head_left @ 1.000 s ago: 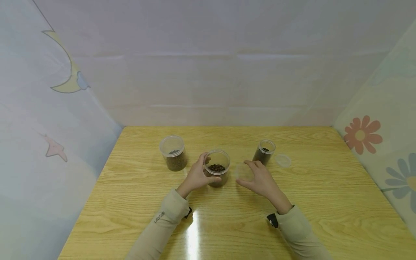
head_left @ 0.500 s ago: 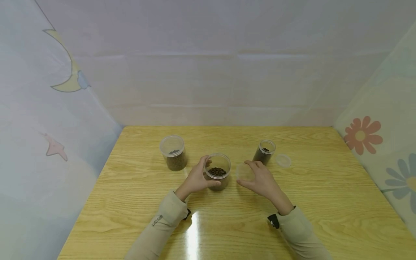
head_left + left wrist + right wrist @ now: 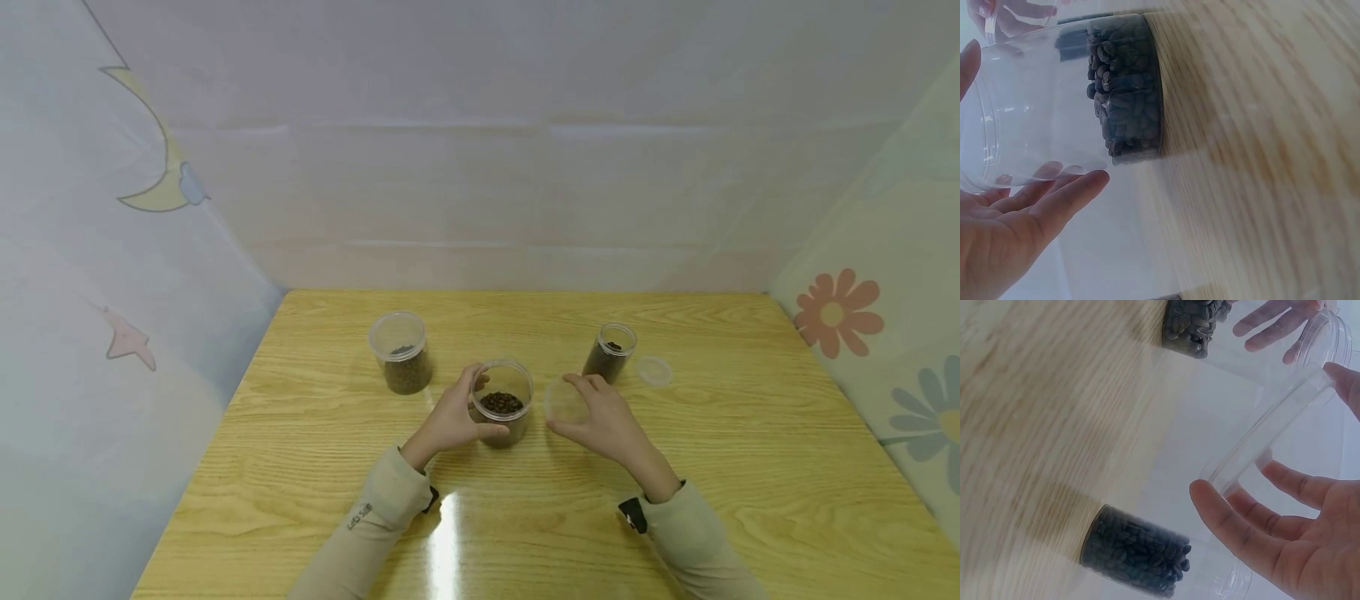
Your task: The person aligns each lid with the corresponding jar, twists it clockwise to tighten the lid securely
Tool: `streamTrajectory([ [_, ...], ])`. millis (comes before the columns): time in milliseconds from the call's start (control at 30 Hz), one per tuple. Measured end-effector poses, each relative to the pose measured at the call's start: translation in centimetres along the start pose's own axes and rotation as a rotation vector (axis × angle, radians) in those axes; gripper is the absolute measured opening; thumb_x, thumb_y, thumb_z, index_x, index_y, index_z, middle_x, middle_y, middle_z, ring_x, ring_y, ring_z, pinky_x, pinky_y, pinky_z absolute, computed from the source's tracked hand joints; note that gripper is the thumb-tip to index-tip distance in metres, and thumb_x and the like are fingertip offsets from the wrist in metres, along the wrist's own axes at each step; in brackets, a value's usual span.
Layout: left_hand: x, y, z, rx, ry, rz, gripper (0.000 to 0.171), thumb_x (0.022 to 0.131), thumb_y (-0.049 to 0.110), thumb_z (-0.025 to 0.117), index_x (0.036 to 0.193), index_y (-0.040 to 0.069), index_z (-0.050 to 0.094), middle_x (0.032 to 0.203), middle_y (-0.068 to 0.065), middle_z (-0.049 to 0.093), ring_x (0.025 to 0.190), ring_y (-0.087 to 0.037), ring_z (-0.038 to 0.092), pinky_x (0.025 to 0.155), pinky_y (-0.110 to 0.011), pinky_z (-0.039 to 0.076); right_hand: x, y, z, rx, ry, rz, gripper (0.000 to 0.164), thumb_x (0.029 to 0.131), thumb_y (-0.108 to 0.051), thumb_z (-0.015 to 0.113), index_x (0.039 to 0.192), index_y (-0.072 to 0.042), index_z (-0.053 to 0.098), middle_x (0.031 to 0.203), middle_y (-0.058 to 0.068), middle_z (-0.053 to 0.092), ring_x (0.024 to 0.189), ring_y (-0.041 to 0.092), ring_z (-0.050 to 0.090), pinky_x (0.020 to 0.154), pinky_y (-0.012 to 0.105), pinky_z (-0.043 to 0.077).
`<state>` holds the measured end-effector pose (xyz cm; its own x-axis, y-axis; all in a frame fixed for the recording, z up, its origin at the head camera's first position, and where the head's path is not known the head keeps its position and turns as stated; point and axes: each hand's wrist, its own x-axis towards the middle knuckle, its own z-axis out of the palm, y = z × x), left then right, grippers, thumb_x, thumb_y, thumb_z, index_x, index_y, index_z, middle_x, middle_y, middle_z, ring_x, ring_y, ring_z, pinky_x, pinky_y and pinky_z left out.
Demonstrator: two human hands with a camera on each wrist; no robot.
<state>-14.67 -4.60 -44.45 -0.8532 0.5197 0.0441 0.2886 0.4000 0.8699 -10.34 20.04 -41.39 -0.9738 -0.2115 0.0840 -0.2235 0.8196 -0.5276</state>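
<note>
While the left hand (image 3: 453, 414) grips a clear, part-filled jar (image 3: 1054, 94), the right (image 3: 606, 418) pinches a lid (image 3: 1266, 431).

The person's left arm (image 3: 363, 525) and right arm (image 3: 701, 542) reach forward from the lower edge of the head view and slant inward, both in pale sleeves. The left wrist (image 3: 417, 450) and right wrist (image 3: 654, 479) show bare beyond the cuffs. The left grip (image 3: 453, 417) and right grip (image 3: 606, 418) face each other, near but apart. The left thumb (image 3: 487, 431) lies on the near side, pointing right, while the left fingers (image 3: 1066, 200) curve round the far side in a hold. The right thumb (image 3: 562, 427) and right fingers (image 3: 1235, 525) form a wide C, pinching, the fingertips bent inward and staggered.
</note>
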Motion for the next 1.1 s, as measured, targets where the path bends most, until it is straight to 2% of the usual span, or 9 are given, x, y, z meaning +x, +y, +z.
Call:
streamTrajectory([
  [500, -0.8, 0.4, 0.3, -0.005, -0.003, 0.005, 0.093, 0.07, 0.029, 0.081, 0.14, 0.004, 0.026, 0.134, -0.023, 0.041, 0.123, -0.035, 0.041, 0.091, -0.051, 0.043, -0.3, -0.1, 0.0, 0.015, -0.005, 0.001, 0.07, 0.076, -0.037, 0.073, 0.131, -0.002, 0.046, 0.119, 0.026, 0.047, 0.101, 0.043, 0.051, 0.077, 0.056, 0.045],
  [767, -1.0, 0.5, 0.4, -0.018, 0.02, 0.025, 0.092, 0.068, 0.028, 0.083, 0.139, 0.002, 0.029, 0.132, -0.024, 0.043, 0.121, -0.035, 0.043, 0.089, -0.052, 0.043, -0.3, -0.1, -0.1, 0.021, -0.003, 0.002, 0.07, 0.076, -0.036, 0.073, 0.131, -0.001, 0.046, 0.118, 0.024, 0.048, 0.101, 0.042, 0.051, 0.077, 0.055, 0.046],
  [1100, -1.1, 0.7, 0.5, 0.066, 0.035, 0.06, 0.092, 0.066, 0.031, 0.083, 0.138, 0.007, 0.032, 0.13, -0.021, 0.047, 0.119, -0.033, 0.045, 0.088, -0.049, 0.045, -0.5, -0.1, -0.4, 0.01, 0.013, -0.022, 0.071, 0.076, -0.038, 0.072, 0.13, 0.0, 0.046, 0.116, 0.025, 0.049, 0.099, 0.042, 0.052, 0.076, 0.054, 0.046],
])
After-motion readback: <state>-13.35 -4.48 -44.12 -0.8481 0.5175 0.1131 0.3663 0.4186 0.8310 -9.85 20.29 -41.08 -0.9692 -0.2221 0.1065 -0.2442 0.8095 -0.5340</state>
